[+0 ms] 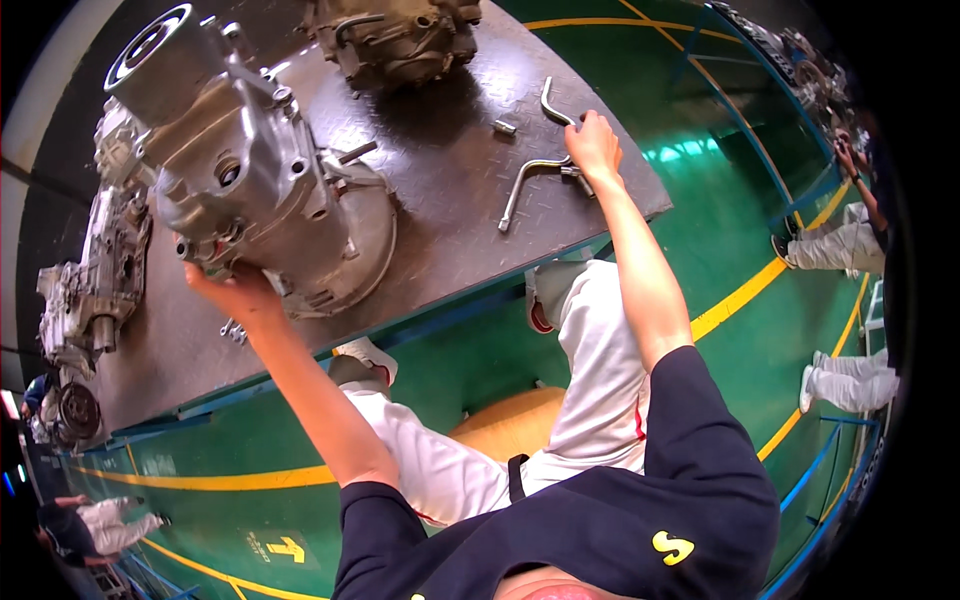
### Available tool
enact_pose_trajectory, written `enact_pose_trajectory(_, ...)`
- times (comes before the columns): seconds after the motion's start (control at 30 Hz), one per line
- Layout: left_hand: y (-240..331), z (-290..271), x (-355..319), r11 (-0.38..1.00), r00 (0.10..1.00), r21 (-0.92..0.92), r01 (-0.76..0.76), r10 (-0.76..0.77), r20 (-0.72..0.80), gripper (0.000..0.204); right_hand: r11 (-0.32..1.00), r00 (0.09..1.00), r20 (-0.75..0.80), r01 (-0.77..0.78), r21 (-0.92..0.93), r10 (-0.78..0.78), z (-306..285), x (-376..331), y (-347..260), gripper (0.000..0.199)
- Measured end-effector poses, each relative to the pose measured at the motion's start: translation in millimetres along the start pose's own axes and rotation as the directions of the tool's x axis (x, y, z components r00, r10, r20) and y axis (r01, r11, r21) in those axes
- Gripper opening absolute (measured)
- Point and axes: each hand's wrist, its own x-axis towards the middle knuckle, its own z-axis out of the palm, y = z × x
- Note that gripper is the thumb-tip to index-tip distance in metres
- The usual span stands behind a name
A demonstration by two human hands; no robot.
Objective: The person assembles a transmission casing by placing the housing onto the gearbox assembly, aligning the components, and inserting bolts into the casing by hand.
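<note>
A large silver gearbox housing (pixel 250 170) lies on the dark checker-plate table (pixel 450 200). My left hand (pixel 232 290) presses against its lower edge, fingers wrapped on the casing. My right hand (pixel 592 143) is closed on a bent metal wrench (pixel 553 104) near the table's right edge. A second bent wrench (pixel 522 185) lies on the table just below that hand. A small socket (pixel 504 127) rests to the left of the wrenches.
Another gearbox (pixel 395 35) sits at the table's far side, and a further engine part (pixel 90 280) at its left end. Small bolts (pixel 233 330) lie near my left hand. Other people (pixel 845 245) stand on the green floor (pixel 700 190) at right and lower left.
</note>
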Motion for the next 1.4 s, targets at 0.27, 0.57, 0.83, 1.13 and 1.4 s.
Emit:
enact_pose_trajectory(0.27,-15,-34,5,0.868,0.959,0.420,-0.265,0.284,0.016,0.053,0.992,0.990,0.071,0.120,0.041,-0.123,-8,-8,16,0.034)
enact_pose_trajectory(0.57,2,-18,4,1.000,0.999,0.014,0.004,-0.004,0.052,0.047,0.970,0.930,0.275,0.238,0.053,-0.244,-16,-14,7,0.033)
enact_pose_trajectory(0.83,-9,32,-12,0.954,0.854,0.003,-0.299,0.267,0.446,0.044,0.855,0.808,0.381,0.512,-0.081,-0.448,-16,14,118,0.048)
enact_pose_trajectory(1.13,26,9,-9,0.959,0.834,0.025,-0.281,0.231,0.500,0.051,0.881,0.765,0.499,0.473,-0.007,-0.406,12,12,80,0.048)
enact_pose_trajectory(1.4,24,9,-12,0.952,0.830,0.039,-0.303,0.244,0.501,0.051,0.888,0.792,0.433,0.457,0.045,-0.430,11,20,99,0.050)
